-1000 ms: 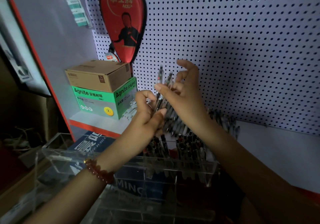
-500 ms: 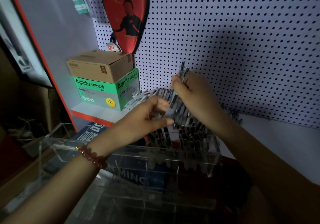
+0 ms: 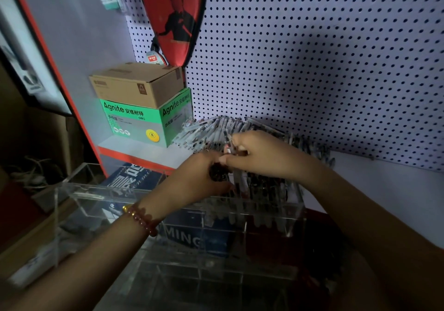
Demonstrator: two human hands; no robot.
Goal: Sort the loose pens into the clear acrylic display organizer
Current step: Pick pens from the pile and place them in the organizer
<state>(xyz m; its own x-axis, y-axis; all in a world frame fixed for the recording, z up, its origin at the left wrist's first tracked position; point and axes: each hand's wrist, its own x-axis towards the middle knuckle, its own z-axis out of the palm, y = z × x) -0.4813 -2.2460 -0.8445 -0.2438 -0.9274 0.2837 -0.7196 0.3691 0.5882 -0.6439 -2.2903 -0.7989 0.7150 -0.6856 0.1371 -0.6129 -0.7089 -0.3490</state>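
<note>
At the left end of the shelf [image 3: 134, 148] a green box [image 3: 129, 121] stands with a plain cardboard box [image 3: 134, 84] stacked on top. Just right of them a red racket cover [image 3: 173, 17] hangs on the pegboard [image 3: 312, 46] that backs the shelf.

Below the shelf's front edge is the clear acrylic organizer [image 3: 96, 205]. Its left compartments show only a blue box [image 3: 189, 238] through the walls.

The left hand [image 3: 194, 183], with a bead bracelet [image 3: 144, 219] on its wrist, reaches over the organizer's middle. Its fingers are curled round a bundle of pens [image 3: 217, 173], whose dark ends face the camera.

Touching it from the right, the right hand [image 3: 264, 154] has thumb and forefinger closed on a single pen [image 3: 229, 151] with a pale tip, right above the bundle. How far this pen reaches down cannot be made out.

Behind both hands a fan of pens [image 3: 211, 130] leans along the organizer's back row, spreading from beside the green box toward the right. More upright pens [image 3: 264, 190] fill the right compartments under the right wrist, dark and hard to tell apart.
</note>
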